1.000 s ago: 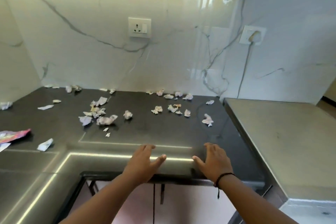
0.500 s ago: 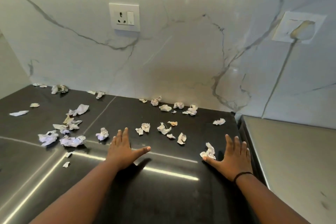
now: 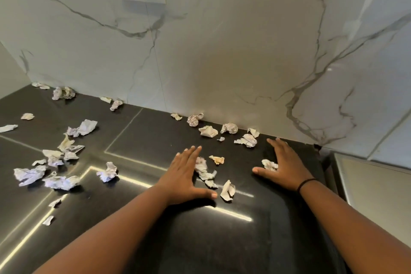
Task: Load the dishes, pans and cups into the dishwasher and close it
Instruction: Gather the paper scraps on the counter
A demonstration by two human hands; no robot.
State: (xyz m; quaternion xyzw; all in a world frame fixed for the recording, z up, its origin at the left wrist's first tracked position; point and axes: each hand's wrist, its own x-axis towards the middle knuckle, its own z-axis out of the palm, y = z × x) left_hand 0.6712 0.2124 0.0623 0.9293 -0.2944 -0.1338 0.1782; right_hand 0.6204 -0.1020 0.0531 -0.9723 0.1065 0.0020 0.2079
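From the head view, both hands lie flat on the dark counter [image 3: 155,131], fingers straight and spread, holding nothing: left hand [image 3: 185,177] at six o'clock, right hand [image 3: 282,165] at four, a paper scrap [image 3: 269,164] under its fingers. Scraps litter nine to twelve o'clock. No dishes or dishwasher show; loading looks unstarted, so finding them comes next.

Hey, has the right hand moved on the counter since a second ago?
Yes. The right hand has slid from the counter's front edge toward the marble backsplash; its fingertips now lie close to the wall, flat on the dark counter.
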